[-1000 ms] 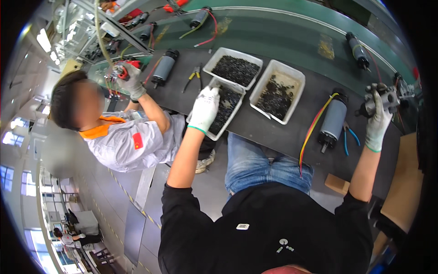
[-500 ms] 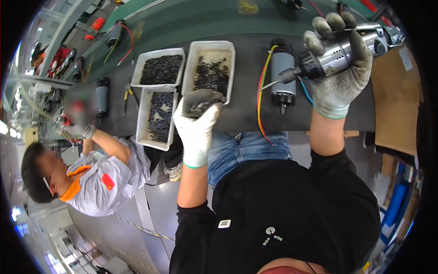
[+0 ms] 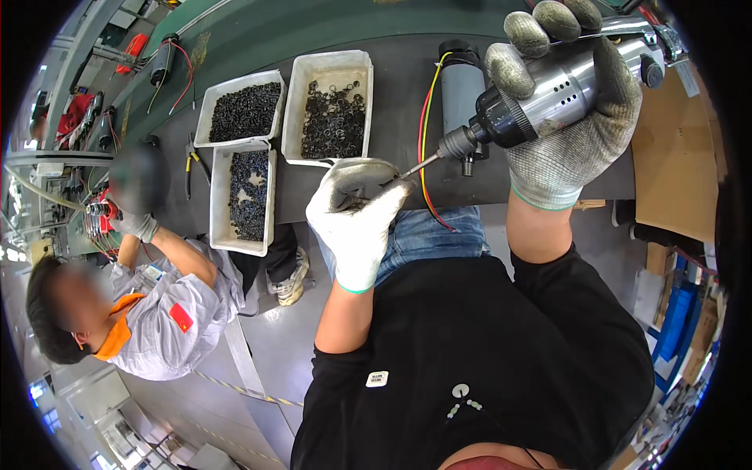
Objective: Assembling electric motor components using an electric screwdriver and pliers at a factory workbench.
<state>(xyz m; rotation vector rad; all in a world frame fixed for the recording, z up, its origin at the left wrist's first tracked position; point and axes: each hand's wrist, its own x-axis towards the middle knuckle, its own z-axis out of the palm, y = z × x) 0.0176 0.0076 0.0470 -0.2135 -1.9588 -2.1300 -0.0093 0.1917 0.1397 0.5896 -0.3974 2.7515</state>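
Note:
In my gloved right hand (image 3: pixel 576 110) is a silver pneumatic screwdriver (image 3: pixel 560 90), its fingers wrapped round the body and lever. The thin bit (image 3: pixel 423 165) points left and its tip meets the fingertips of my left hand (image 3: pixel 356 207). That hand, in a white glove with grey fingers, is closed in a pinch; what lies at the bit's tip is too small to make out. Behind the tool stands a grey cylindrical motor (image 3: pixel 462 94) with red and yellow wires (image 3: pixel 425 133). Just beyond my left hand sits a white bin (image 3: pixel 292 106) of black rings.
Two more white bins, one of black small parts (image 3: pixel 205 125) and one of dark screws (image 3: pixel 216 211), stand to the left. Pliers (image 3: pixel 189 168) lie beside them. A co-worker (image 3: pixel 172 313) works at far left. At right is a cardboard box (image 3: pixel 674 172).
My right hand has brought the screwdriver leftward, and my left hand has moved right, so the bit tip now meets the left fingertips. The view has shifted slightly.

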